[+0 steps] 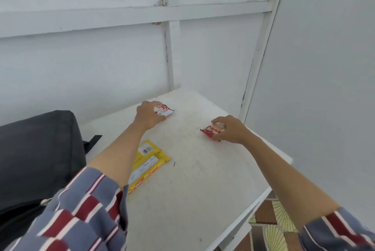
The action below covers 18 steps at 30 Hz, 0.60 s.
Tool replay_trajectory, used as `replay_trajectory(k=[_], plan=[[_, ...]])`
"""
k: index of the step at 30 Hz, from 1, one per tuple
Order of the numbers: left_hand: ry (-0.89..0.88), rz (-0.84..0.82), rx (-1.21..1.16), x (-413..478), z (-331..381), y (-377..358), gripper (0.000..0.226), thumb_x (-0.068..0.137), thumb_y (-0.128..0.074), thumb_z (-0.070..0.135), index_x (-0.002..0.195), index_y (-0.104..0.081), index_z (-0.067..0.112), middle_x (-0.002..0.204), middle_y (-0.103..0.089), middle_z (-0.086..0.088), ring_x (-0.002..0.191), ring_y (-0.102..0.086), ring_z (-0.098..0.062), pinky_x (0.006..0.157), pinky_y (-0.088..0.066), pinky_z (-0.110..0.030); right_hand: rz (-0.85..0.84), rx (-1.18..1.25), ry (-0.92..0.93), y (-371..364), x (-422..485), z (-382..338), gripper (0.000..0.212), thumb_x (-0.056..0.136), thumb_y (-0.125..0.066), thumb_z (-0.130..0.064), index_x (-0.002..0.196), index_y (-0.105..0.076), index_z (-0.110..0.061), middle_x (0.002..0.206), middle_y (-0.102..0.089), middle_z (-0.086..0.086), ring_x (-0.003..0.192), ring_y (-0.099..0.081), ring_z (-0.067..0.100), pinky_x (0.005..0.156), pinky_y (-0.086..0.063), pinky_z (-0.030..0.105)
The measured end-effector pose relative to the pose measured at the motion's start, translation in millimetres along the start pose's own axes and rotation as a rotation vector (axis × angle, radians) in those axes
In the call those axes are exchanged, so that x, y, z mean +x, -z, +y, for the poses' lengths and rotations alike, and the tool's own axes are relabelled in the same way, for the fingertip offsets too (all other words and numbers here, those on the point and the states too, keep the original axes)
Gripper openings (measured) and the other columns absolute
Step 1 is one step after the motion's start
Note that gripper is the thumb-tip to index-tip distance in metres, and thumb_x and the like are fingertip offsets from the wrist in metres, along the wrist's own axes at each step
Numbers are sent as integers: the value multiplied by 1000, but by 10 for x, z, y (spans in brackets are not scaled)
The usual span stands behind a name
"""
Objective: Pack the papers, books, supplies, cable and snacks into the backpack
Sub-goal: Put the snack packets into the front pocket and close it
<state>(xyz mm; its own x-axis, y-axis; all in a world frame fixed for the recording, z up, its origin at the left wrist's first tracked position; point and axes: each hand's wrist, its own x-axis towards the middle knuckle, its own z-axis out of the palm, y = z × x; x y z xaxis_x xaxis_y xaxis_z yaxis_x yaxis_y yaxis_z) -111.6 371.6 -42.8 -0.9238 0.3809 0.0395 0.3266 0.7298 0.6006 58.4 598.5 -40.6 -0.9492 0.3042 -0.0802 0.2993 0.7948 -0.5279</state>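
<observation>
Red snack packet (pixel 212 130) is gripped by right hand (pixel 231 129), white packet (pixel 164 111) by left hand (pixel 149 118); nearer yellow packet (pixel 151 160), beside backpack (pixel 36 149), not yet packed.

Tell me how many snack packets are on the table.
3: a white-and-red packet gripped by the left hand, a red packet in the right hand, a yellow packet near the backpack, partly beneath the left forearm. Others may be hidden.

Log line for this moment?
left hand: grips white packet | right hand: grips red packet | yellow packet: on table | backpack: at left
</observation>
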Motion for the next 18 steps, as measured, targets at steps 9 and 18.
replay_trajectory(k=[9, 18], plan=[[95, -175, 217, 357, -80, -86, 83, 77, -71, 43, 145, -24, 38, 150, -26, -11, 136, -26, -34, 110, -25, -42, -92, 40, 157, -114, 361, -227, 58, 72, -74, -23, 126, -54, -31, 134, -47, -5, 118, -45, 13, 91, -37, 22], [1, -126, 70, 246, -69, -17, 54, 73, -73, 29, 125, -57, 25, 131, -55, -5, 120, -47, -24, 103, -34, -36, -127, 26, 210, -210, 365, -330, 64, 73, -74, -13, 130, -50, -26, 132, -48, -1, 117, -47, 15, 92, -37, 20]])
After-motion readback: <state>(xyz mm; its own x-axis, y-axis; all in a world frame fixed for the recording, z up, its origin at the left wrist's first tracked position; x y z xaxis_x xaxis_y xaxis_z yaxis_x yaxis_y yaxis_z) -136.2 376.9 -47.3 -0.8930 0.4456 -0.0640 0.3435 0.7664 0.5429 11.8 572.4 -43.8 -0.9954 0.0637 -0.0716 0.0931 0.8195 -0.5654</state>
